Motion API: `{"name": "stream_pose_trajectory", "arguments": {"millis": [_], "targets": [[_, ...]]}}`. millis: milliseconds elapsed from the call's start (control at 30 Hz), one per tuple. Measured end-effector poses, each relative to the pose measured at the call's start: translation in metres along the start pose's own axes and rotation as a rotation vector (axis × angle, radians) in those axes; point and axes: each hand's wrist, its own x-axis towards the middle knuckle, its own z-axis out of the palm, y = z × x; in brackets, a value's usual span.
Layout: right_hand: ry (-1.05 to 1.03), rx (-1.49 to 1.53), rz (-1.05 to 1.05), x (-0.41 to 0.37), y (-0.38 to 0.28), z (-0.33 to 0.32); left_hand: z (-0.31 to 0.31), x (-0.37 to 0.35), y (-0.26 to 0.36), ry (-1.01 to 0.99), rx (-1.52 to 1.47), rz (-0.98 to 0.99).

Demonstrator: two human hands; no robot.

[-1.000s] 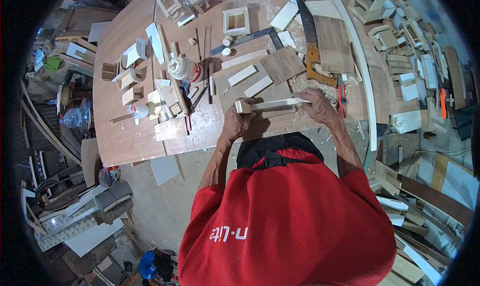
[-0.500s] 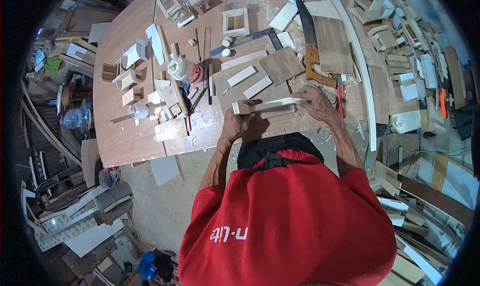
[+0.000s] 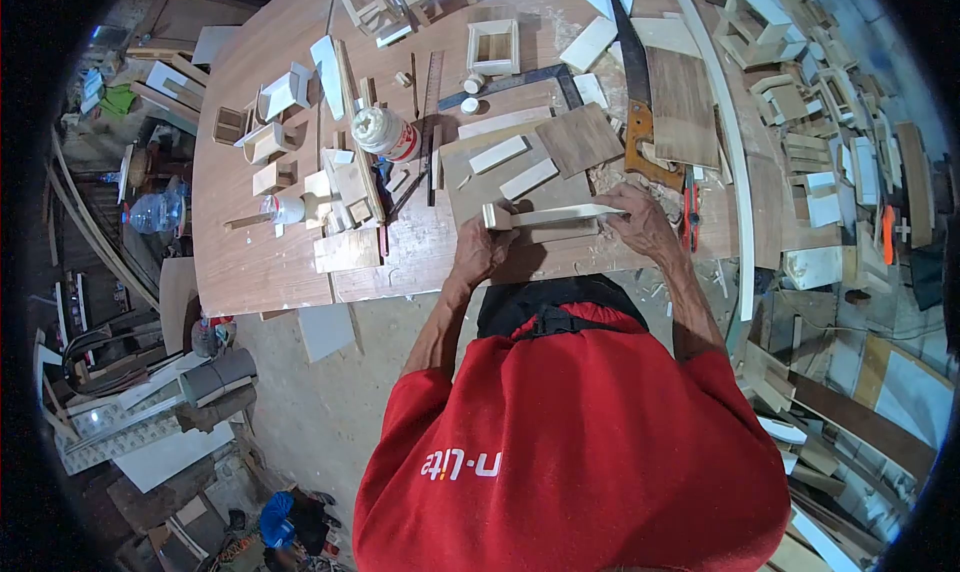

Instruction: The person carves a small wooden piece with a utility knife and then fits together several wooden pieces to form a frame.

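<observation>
Between my two hands is a pale wooden piece [image 3: 560, 213], a narrow strip with a thicker block at its left end. My left hand [image 3: 482, 249] grips that block end, fingers closed round it. At the other end, my right hand [image 3: 643, 222] pinches the strip between thumb and fingers. The piece is held over the table's near edge, just in front of a flat board [image 3: 468, 187]. Two small pale wooden blocks, one of them the nearer block [image 3: 529, 179], lie on that board beside a darker wooden panel [image 3: 579, 133].
A handsaw [image 3: 638, 102] and red-handled pliers [image 3: 691, 212] lie right of my hands. An open jar [image 3: 385, 134] of white paste stands to the left, near a metal square [image 3: 560, 75]. Small wooden frames and boxes [image 3: 494, 47] sit farther back. A long pale strip [image 3: 735, 162] runs along the right.
The view has shifted, so the table's contents appear farther right and slightly lower. Both hands keep hold of the wooden piece, which is turned slightly.
</observation>
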Motion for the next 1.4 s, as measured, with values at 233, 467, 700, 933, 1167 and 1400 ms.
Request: {"name": "stream_pose_trajectory", "arguments": {"millis": [233, 467, 700, 933, 1167, 1400], "targets": [[-0.002, 0.009, 0.073, 0.0, -0.004, -0.001, 0.002, 0.0, -0.001, -0.028, 0.006, -0.074], [0.083, -0.081, -0.044, 0.0, -0.001, 0.003, 0.002, 0.003, 0.007, 0.003, 0.028, 0.035], [0.098, -0.051, -0.014, -0.001, -0.005, 0.004, 0.002, 0.003, 0.013, -0.02, 0.027, -0.036], [0.094, -0.099, -0.012, 0.0, -0.005, 0.004, 0.003, 0.002, 0.013, 0.001, -0.03, -0.046], [0.086, -0.097, 0.026, -0.002, -0.004, 0.007, 0.005, 0.001, 0.014, 0.017, -0.015, -0.048], [0.12, -0.112, 0.043, -0.002, 0.0, 0.007, 0.006, 0.001, 0.008, 0.023, -0.024, -0.029]]}}
